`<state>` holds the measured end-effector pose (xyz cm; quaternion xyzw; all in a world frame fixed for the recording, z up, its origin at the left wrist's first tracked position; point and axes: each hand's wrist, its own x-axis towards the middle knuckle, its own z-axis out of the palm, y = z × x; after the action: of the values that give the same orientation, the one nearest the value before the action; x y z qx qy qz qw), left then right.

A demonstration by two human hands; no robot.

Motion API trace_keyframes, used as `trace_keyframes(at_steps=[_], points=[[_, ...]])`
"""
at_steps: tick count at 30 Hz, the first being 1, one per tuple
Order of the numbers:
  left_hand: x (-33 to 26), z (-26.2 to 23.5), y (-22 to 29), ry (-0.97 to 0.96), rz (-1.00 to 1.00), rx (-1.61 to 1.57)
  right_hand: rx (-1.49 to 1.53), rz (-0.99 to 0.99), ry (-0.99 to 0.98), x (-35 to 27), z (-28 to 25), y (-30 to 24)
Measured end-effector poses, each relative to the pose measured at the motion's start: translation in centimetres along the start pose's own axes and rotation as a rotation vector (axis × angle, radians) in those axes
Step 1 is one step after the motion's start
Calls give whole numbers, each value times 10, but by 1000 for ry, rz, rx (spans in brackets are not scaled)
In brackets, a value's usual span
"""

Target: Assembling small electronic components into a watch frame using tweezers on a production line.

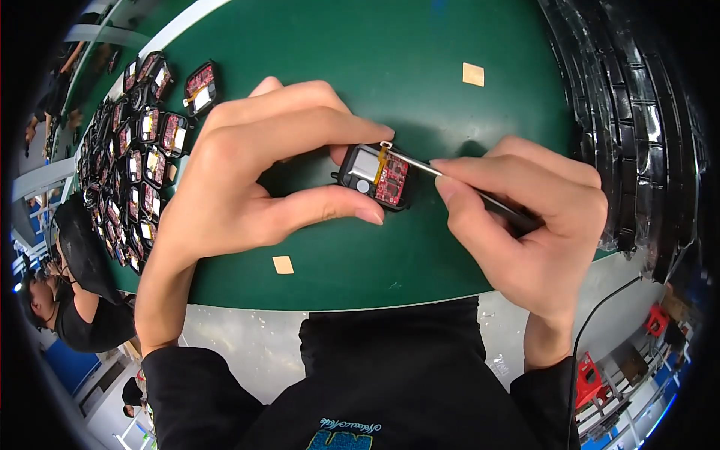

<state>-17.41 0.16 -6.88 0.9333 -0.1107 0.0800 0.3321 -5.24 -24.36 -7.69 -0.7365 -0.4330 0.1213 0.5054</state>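
Over the green table, my left hand (259, 161) grips a small black electronic device case (397, 199) by its edges, thumb below and fingers above. Inside the case are a red circuit board (393, 186), a silver battery (364, 163) and a yellow-brown flex cable (381, 166). My right hand (529, 217) pinches slim tweezers (418, 164) with a silver front and a dark rear end. Their tip meets the white end of the flex cable, at the case's upper edge beside my left index fingertip. Whether the tip clasps that end cannot be told.
Many similar open device cases (154, 165) cover the table's left side, with one (201, 88) set apart. Stacked black plastic trays (622, 120) line the right edge. Two small tan squares (473, 74) (283, 265) lie on the green table (420, 60). Another person (90, 307) sits at left.
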Motion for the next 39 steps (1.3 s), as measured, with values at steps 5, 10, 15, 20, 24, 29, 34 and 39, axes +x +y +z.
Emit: trace_keyframes(at_steps=[5,10,15,20,24,29,34,39], points=[[0,-1,1,-4,-18,6,-41,-24,29,-3,2,1],[-3,0,4,36,-137,-48,-75,-123,42,-3,0,5],[1,-5,7,-20,-145,-21,-167,-192,109,-5,3,6],[6,-7,9,-51,-160,-7,-166,-219,106,-5,6,9],[5,-8,6,-56,-136,-7,-166,-231,92,-4,7,10],[4,-12,-5,-99,-69,-60,-81,-160,41,-3,2,6],[2,-14,-11,-115,-90,-188,-3,-65,-32,-2,-6,2],[4,-13,-12,-122,-50,-172,11,-80,-47,-1,-6,4]])
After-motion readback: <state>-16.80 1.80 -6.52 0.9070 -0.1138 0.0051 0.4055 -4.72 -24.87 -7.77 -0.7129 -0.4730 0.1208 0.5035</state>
